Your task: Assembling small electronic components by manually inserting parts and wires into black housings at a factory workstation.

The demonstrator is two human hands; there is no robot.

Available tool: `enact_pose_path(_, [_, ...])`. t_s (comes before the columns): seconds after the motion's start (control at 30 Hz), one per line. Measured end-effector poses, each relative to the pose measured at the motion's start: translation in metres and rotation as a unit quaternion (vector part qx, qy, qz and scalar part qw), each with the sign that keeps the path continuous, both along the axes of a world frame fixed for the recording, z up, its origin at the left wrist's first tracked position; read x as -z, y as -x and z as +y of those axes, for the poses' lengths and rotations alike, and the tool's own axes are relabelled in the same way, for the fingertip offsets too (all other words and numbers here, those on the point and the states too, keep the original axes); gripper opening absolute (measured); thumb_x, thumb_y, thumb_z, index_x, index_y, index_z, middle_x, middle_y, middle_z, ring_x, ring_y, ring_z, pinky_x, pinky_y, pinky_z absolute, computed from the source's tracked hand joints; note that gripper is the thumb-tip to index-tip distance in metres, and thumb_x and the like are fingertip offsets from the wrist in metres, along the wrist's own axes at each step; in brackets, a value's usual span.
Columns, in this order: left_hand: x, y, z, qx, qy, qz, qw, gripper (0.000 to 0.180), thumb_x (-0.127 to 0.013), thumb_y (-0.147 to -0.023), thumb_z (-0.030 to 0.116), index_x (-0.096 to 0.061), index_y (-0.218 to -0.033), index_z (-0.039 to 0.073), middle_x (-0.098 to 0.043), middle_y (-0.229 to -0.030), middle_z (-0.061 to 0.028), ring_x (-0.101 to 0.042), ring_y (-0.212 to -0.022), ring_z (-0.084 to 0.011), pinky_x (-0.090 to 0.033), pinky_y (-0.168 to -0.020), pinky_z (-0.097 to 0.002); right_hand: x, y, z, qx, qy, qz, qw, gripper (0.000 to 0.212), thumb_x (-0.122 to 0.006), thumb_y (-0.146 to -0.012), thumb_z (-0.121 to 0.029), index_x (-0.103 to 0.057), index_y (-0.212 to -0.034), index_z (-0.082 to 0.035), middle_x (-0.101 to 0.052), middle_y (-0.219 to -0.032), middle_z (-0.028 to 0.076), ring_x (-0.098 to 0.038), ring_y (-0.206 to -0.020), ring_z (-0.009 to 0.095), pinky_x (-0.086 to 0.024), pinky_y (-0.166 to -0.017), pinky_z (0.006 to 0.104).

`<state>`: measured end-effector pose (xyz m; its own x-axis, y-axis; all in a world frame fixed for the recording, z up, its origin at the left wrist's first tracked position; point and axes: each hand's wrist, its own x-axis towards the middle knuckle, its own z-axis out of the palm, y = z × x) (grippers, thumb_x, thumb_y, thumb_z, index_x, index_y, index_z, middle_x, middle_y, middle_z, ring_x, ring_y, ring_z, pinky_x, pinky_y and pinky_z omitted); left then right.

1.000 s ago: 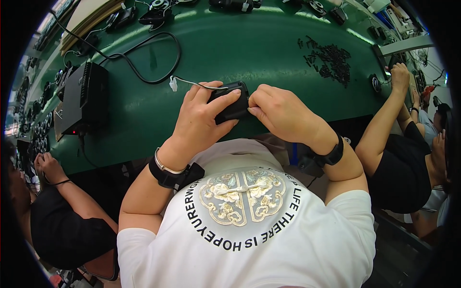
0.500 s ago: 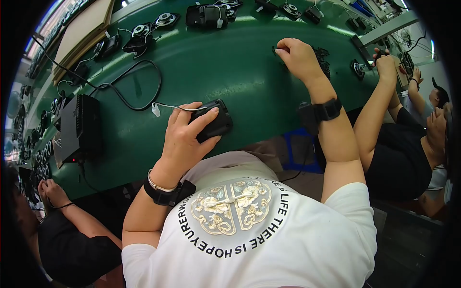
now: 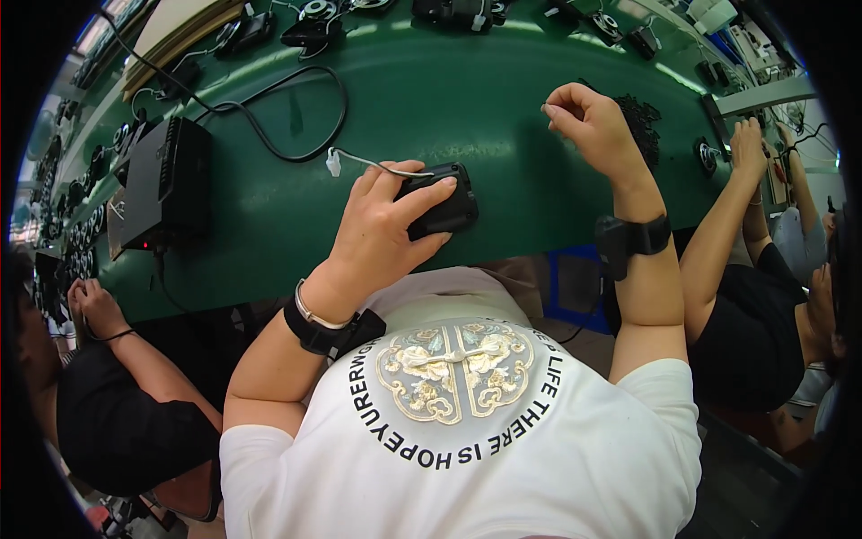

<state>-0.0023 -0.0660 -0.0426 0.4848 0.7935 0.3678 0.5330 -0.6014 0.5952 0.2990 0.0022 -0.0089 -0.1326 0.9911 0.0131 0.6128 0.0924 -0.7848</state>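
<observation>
My left hand (image 3: 382, 220) grips a black, round-cornered plastic case (image 3: 452, 208), resting on the green table. Its thumb and fingers spread over the near side and top. A thin grey wire (image 3: 377, 163) runs from under the fingers to a small white connector (image 3: 334, 163) lying on the table. To the right, my right hand (image 3: 593, 130) hovers over the table with thumb and fingertips pinched together. Whatever is in that pinch is too small or hidden to make out. Close beside it lies a pile of small black parts (image 3: 642, 130).
A black box with a red light (image 3: 171, 184) stands at the left, near a looped black cable (image 3: 337, 117). Speaker-like units (image 3: 314, 11) and black cases (image 3: 453, 11) line the far side. Co-workers' hands are at the left (image 3: 99, 305) and right (image 3: 747, 148).
The whole view has shifted. My right hand's fingers are curled in more, and the small dark piece seen at their tips earlier no longer shows. My left hand keeps its grip on the case.
</observation>
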Motion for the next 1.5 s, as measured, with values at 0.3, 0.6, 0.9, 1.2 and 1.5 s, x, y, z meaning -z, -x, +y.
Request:
enact_pose_path(0.3, [0.009,0.017,-0.003,0.005,-0.024,-0.014,1.0,0.056,-0.082,-0.063,0.014,-0.068,-0.117,0.019,-0.061,-0.116,-0.017,-0.056,-0.108,-0.0338,-0.046,-0.093,-0.0423,0.01,0.115,-0.08,-0.236,-0.27,0.102,0.928,0.015,-0.07,-0.078,0.005,-0.066,-0.091,-0.002,-0.064,-0.087,0.006,-0.06,-0.069,0.017,-0.048,-0.061,0.0244])
enact_pose_path(0.6, [0.015,0.011,0.003,0.012,-0.046,-0.026,0.999,0.052,-0.08,-0.063,0.014,-0.07,-0.114,0.017,-0.063,-0.112,-0.0155,-0.058,-0.106,-0.0322,-0.046,-0.092,-0.0421,0.03,0.129,-0.078,-0.243,-0.387,-0.042,0.888,0.02,-0.073,-0.067,0.001,-0.067,-0.086,-0.004,-0.061,-0.087,0.006,-0.059,-0.074,0.023,-0.047,-0.065,0.034])
enact_pose_path(0.9, [0.008,-0.002,0.007,0.007,-0.032,-0.027,0.999,0.057,-0.081,-0.06,0.011,-0.07,-0.115,0.017,-0.061,-0.114,-0.016,-0.057,-0.107,-0.0331,-0.048,-0.09,-0.0421,0.022,0.101,-0.07,-0.23,-0.411,-0.081,0.879,0.022,-0.071,-0.068,0.0,-0.069,-0.089,-0.004,-0.061,-0.086,0.005,-0.059,-0.076,0.023,-0.047,-0.066,0.0344])
enact_pose_path(1.2, [-0.004,-0.011,0.006,0.016,-0.01,-0.008,1.0,0.058,-0.084,-0.06,0.011,-0.069,-0.116,0.016,-0.059,-0.118,-0.017,-0.057,-0.105,-0.0344,-0.048,-0.09,-0.043,0.014,-0.044,0.043,0.115,-0.201,-0.233,0.944,0.02,-0.069,-0.086,-0.019,-0.07,-0.098,-0.002,-0.067,-0.089,0.011,-0.066,-0.081,0.027,-0.052,-0.074,0.0347])
enact_pose_path(1.5, [-0.008,-0.001,0.001,0.006,0.002,-0.005,1.0,0.057,-0.084,-0.062,0.013,-0.068,-0.116,0.018,-0.059,-0.119,-0.017,-0.056,-0.107,-0.0343,-0.047,-0.092,-0.0432,0.032,-0.03,0.045,0.119,-0.18,-0.316,0.924,0.021,-0.071,-0.085,-0.023,-0.068,-0.091,-0.003,-0.067,-0.087,0.01,-0.065,-0.077,0.023,-0.052,-0.071,0.0329])
